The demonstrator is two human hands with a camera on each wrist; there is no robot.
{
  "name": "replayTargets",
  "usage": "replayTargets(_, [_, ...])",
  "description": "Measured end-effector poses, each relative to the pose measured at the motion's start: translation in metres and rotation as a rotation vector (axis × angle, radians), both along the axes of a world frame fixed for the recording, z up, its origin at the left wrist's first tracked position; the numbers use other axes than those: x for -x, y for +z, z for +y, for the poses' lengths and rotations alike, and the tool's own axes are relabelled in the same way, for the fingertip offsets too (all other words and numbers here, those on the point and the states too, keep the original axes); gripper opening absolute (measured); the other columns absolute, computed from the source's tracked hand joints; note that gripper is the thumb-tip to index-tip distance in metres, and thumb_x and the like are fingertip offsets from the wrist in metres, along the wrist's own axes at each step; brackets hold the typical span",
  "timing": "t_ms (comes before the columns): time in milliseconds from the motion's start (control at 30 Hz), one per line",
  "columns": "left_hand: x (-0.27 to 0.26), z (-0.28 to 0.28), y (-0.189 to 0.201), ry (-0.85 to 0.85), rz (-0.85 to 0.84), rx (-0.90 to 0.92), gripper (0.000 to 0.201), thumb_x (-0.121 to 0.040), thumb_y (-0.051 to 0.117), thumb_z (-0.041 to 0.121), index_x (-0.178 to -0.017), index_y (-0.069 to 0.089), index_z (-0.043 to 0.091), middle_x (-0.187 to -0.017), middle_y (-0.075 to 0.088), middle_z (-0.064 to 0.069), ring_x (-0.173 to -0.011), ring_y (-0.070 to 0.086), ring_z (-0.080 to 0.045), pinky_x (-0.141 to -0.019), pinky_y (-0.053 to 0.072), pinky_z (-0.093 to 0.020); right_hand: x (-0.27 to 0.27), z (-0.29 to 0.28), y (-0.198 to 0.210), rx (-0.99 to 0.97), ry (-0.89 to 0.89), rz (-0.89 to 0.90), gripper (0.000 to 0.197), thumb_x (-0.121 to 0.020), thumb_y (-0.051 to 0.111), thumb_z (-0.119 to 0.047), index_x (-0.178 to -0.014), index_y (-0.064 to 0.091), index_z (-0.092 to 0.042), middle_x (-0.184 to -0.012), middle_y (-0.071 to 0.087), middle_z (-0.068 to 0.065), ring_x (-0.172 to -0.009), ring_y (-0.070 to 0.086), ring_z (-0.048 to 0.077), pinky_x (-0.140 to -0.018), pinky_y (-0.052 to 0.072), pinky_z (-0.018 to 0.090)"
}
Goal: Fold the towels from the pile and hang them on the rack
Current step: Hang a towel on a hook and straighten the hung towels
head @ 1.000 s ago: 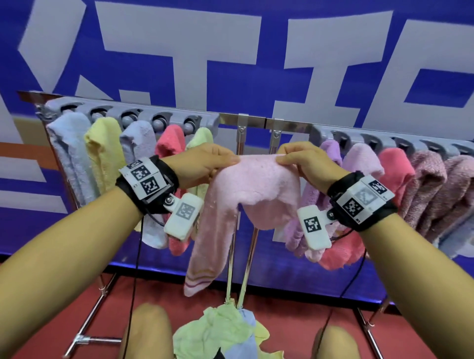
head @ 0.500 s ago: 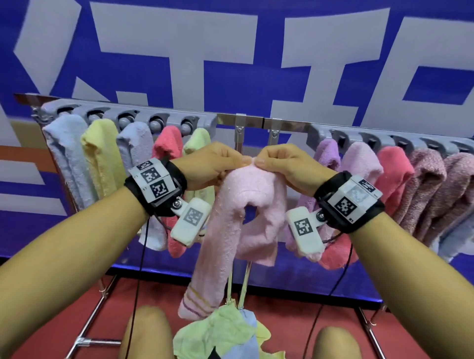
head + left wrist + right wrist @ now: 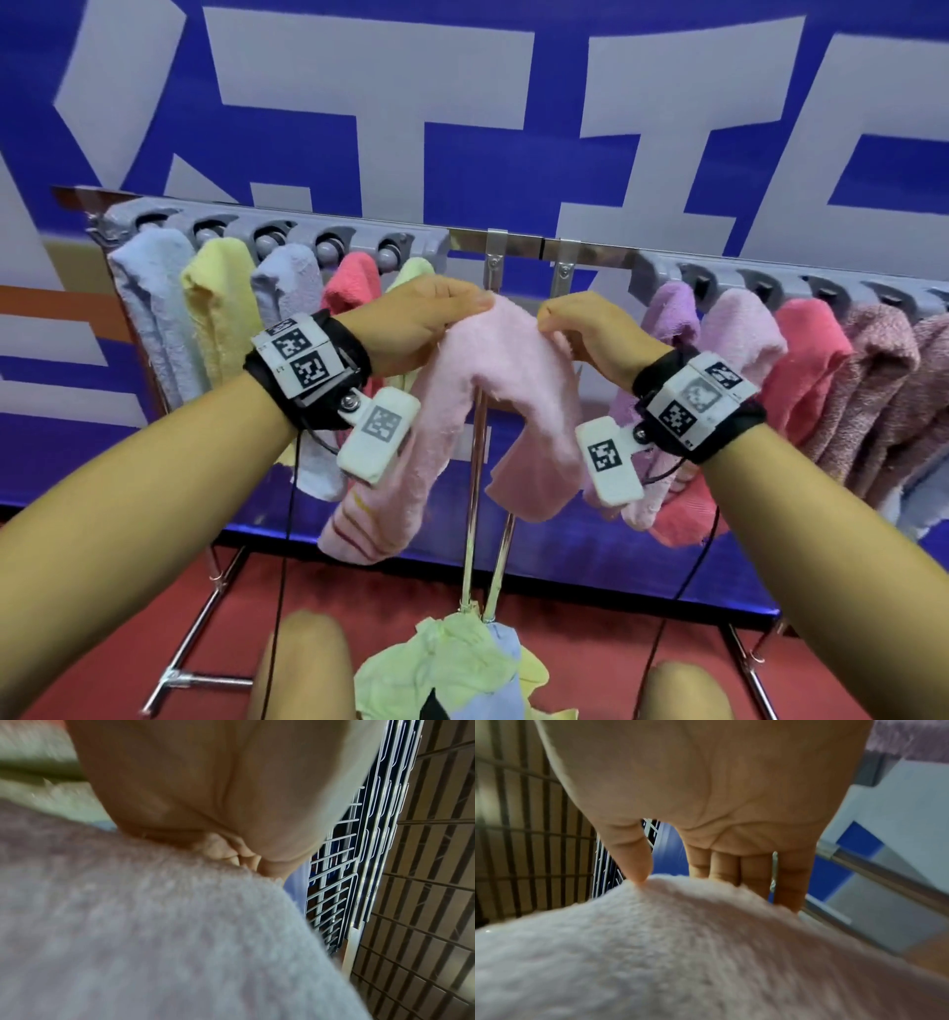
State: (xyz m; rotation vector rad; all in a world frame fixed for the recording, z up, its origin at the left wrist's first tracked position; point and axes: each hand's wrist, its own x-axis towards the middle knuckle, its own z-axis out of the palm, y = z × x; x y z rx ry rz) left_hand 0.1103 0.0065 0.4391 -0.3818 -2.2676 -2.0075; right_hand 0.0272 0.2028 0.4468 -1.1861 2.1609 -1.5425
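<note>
A pale pink towel (image 3: 493, 375) hangs folded over in an upside-down V in front of the rack's bare middle bar (image 3: 518, 249). My left hand (image 3: 475, 306) grips its top fold from the left, fingers curled into the cloth (image 3: 180, 902). My right hand (image 3: 548, 326) pinches the top from the right, thumb (image 3: 639, 870) on the near side of the towel (image 3: 706, 943) and fingers behind. The towel's striped end (image 3: 354, 529) hangs lower on the left. The pile of green, yellow and blue towels (image 3: 447, 663) lies on the floor below.
Folded towels hang in grey clip holders at the left (image 3: 215, 329) and right (image 3: 811, 360) of the rack. Two chrome uprights (image 3: 475, 514) run down the middle and legs spread on the red floor (image 3: 590, 627). My knees (image 3: 303, 663) flank the pile.
My hands came together, folding the pink towel narrower, and have now drawn slightly apart. The towel's two halves hang closer together and lower than a second ago.
</note>
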Motion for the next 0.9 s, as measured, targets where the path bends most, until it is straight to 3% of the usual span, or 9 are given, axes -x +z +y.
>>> replayTargets(100, [0.004,0.016,0.005,0.03,0.035,0.018,0.035,-0.102,0.044,0.013,-0.077,0.067,0.009,-0.065,0.066,0.002,-0.056,0.058,-0.006,-0.053,0.047,-0.018,-0.012,-0.012,-0.001,0.031,0.093,-0.164,0.033,-0.075,0.06,-0.036,-0.091,0.056,-0.008,-0.076,0.046,0.015,-0.065,0.045,0.026,-0.056,0.041,0.026])
replayTargets(133, [0.005,0.018,0.006,0.045,0.05,0.025,0.032,-0.102,0.044,0.013,-0.079,0.064,0.005,-0.063,0.065,0.004,-0.055,0.058,-0.005,-0.053,0.046,-0.017,-0.013,-0.015,0.0,0.057,0.11,-0.185,0.032,-0.078,0.06,-0.033,-0.093,0.056,-0.005,-0.075,0.047,0.017,-0.064,0.049,0.026,-0.056,0.043,0.025])
replayTargets(267, [0.001,0.002,0.007,0.095,0.051,-0.01,0.028,-0.089,0.063,0.028,-0.085,0.063,0.001,-0.068,0.064,-0.002,-0.061,0.057,-0.011,-0.056,0.045,-0.021,-0.009,-0.017,0.004,0.111,0.101,-0.151,0.024,-0.093,0.058,-0.008,-0.069,0.055,-0.011,-0.059,0.058,-0.006,-0.055,0.054,0.008,-0.054,0.042,0.019])
replayTargets(367, [-0.007,-0.02,0.003,0.077,-0.045,0.063,0.021,-0.081,0.076,0.034,-0.075,0.072,0.014,-0.073,0.059,-0.009,-0.067,0.053,-0.022,-0.062,0.039,-0.026,-0.009,-0.021,0.006,0.138,0.116,-0.173,0.013,-0.088,0.059,-0.014,-0.076,0.056,-0.01,-0.072,0.059,0.001,-0.065,0.054,0.012,-0.061,0.044,0.022])
replayTargets(500, [-0.018,-0.04,0.001,0.095,-0.088,0.006,0.023,-0.069,0.075,0.028,-0.072,0.06,0.011,-0.061,0.055,0.001,-0.054,0.053,-0.009,-0.052,0.041,-0.019,-0.012,-0.037,0.006,0.13,0.099,-0.167,0.016,-0.074,0.061,-0.017,-0.078,0.051,-0.006,-0.075,0.043,0.011,-0.067,0.043,0.021,-0.06,0.035,0.028])
replayTargets(600, [-0.024,-0.049,0.004,0.106,-0.042,-0.024,0.024,-0.078,0.07,0.027,-0.083,0.057,0.008,-0.068,0.053,-0.003,-0.061,0.05,-0.013,-0.056,0.037,-0.023,-0.016,-0.057,0.006,0.099,0.122,-0.155,0.018,-0.065,0.065,-0.02,-0.07,0.052,-0.009,-0.072,0.038,0.012,-0.066,0.035,0.025,-0.058,0.029,0.032])
replayTargets(733, [-0.035,-0.06,0.013,0.14,-0.011,-0.019,0.022,-0.081,0.071,0.032,-0.083,0.067,0.011,-0.07,0.041,-0.008,-0.062,0.033,-0.018,-0.059,0.019,-0.03,-0.026,-0.091,0.012,0.1,0.119,-0.045,0.013,-0.084,0.07,-0.021,-0.077,0.061,-0.015,-0.07,0.051,0.002,-0.063,0.043,0.015,-0.057,0.032,0.026])
replayTargets(833, [-0.043,-0.083,0.02,0.253,0.031,-0.08,0.018,-0.098,0.055,0.012,-0.082,0.063,0.007,-0.055,0.053,0.006,-0.046,0.045,-0.003,-0.046,0.034,-0.013,-0.029,-0.118,0.015,0.16,0.121,-0.055,0.019,-0.091,0.063,-0.005,-0.077,0.061,-0.017,-0.073,0.057,0.001,-0.069,0.046,0.021,-0.06,0.035,0.029])
replayTargets(900, [-0.049,-0.106,0.019,0.27,0.061,-0.154,0.022,-0.098,0.051,0.006,-0.079,0.062,0.009,-0.06,0.058,0.007,-0.051,0.052,-0.002,-0.048,0.04,-0.013,-0.035,-0.137,0.017,0.177,0.138,-0.064,0.022,-0.092,0.06,-0.001,-0.077,0.061,-0.017,-0.068,0.056,-0.003,-0.059,0.046,0.014,-0.055,0.034,0.025])
